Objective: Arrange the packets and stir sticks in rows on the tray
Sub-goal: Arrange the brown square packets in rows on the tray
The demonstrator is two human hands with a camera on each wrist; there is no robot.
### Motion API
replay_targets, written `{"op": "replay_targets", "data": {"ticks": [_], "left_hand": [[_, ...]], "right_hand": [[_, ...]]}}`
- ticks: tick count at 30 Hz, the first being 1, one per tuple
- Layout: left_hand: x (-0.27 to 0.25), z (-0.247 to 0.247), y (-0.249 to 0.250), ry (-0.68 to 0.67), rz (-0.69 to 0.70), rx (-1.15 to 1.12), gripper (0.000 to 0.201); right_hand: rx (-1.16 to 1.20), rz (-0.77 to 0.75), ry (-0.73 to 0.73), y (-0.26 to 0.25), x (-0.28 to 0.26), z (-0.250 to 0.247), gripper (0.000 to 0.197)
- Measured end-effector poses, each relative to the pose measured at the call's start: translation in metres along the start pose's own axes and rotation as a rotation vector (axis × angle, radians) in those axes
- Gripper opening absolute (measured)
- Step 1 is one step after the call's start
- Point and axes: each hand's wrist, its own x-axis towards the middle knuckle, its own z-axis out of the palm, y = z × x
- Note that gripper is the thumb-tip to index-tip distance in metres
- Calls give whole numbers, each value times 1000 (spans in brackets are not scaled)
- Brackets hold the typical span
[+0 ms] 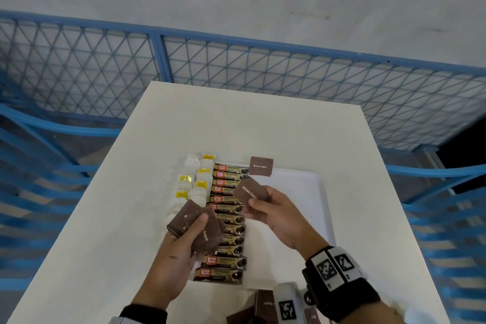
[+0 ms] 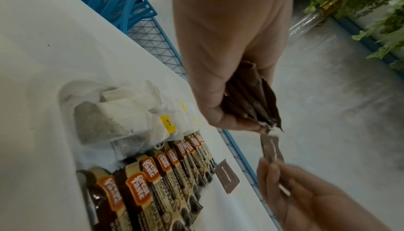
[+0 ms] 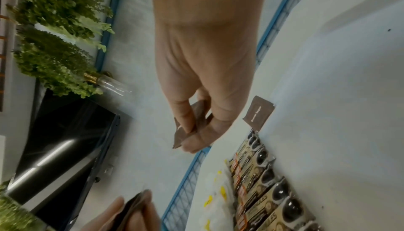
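While rows fill the tray [image 1: 310, 179]:
Tea bags [image 1: 193, 179]: leftmost row.
Left hand [image 1: 178, 252]: clutches spare sugar packets [image 1: 196, 226] as stock, over the tray's near left.
Coffee sticks [image 1: 228, 218]: middle row.
Right hand [image 1: 276, 212]: pinches one sugar packet [image 1: 249, 192], likely to extend the row.
Laid sugar packet [image 1: 261, 165]: tray's far edge.

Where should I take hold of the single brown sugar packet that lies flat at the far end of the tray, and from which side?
The brown sugar packet lies flat beside the top of the coffee stick row. Probably best to pinch its right edge, coming from above on the right: bare tray is open there, while the coffee sticks crowd its left side. Being thin and flat, it likely needs one edge lifted first.
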Motion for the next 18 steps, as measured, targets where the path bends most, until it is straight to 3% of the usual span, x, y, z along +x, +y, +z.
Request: {"op": "replay_targets", "data": {"ticks": [2, 5, 9, 13, 18], "left_hand": [[1, -1, 3, -6, 0, -18, 34], [4, -4, 5, 18, 7, -2, 60], [9, -10, 5, 66, -16, 16, 29], [11, -14, 5, 116, -49, 46, 29], [14, -16, 4, 124, -44, 72, 23]], "right_hand": [[42, -29, 108, 0, 9, -10, 19], [123, -56, 286, -1, 25, -30, 20], [141, -123, 430, 2, 45, -61, 10], [67, -158, 577, 0, 60, -81, 16], [-63, -134, 694, 1, 77, -92, 9]]}}
